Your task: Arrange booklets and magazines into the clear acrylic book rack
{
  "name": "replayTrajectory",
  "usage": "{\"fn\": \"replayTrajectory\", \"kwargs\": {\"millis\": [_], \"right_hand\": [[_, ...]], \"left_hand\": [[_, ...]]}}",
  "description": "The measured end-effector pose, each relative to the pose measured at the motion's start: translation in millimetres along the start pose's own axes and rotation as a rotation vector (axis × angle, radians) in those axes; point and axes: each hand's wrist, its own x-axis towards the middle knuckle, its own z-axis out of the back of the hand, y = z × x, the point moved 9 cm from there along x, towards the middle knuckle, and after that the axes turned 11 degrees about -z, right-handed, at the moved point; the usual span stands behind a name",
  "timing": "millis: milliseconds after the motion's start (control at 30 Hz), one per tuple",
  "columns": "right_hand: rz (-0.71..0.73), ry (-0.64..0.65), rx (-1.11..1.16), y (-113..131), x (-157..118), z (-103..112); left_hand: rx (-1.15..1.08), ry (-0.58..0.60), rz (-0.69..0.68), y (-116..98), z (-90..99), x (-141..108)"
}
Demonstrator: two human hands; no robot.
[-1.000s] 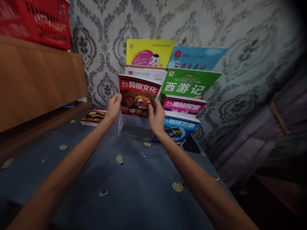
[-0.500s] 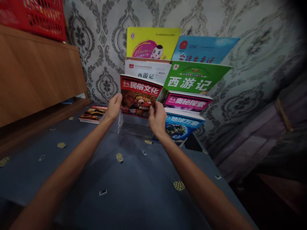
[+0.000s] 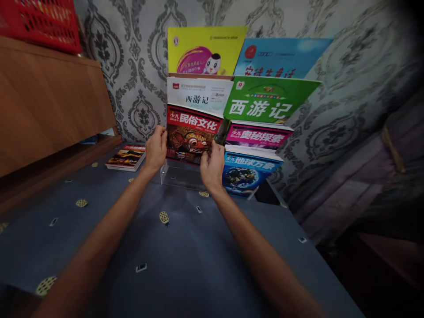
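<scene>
The left hand point(image 3: 155, 150) and right hand point(image 3: 211, 167) are clamping the side edges of a red folk-culture magazine point(image 3: 192, 134), which is standing in a clear acrylic holder point(image 3: 177, 174) with a dark corner curling out by its right edge. Just beside the right grip, a pink magazine point(image 3: 258, 135) is leaning above a blue globe magazine point(image 3: 250, 174), while left of the grip a small stack of magazines point(image 3: 126, 158) is lying on the blue-grey counter point(image 3: 185, 238).
</scene>
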Motion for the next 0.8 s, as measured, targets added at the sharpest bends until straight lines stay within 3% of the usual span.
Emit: {"fn": "replayTrajectory", "kwargs": {"millis": [200,467,800], "right_hand": [[-0.025,0.032,-0.032,-9.0,-2.9,-5.3],[-0.032,0.053,-0.067,-8.1,-4.5,-9.4],[-0.023,0.059,-0.069,-11.2,-4.4,-9.3]], "left_hand": [[0.159,0.055,-0.005,-3.6,-1.8,-4.2],[0.249,0.228,0.051,3.6,-11.5,-13.6],[0.313,0.307,0.137,1.1,-12.4,-14.4]]}}
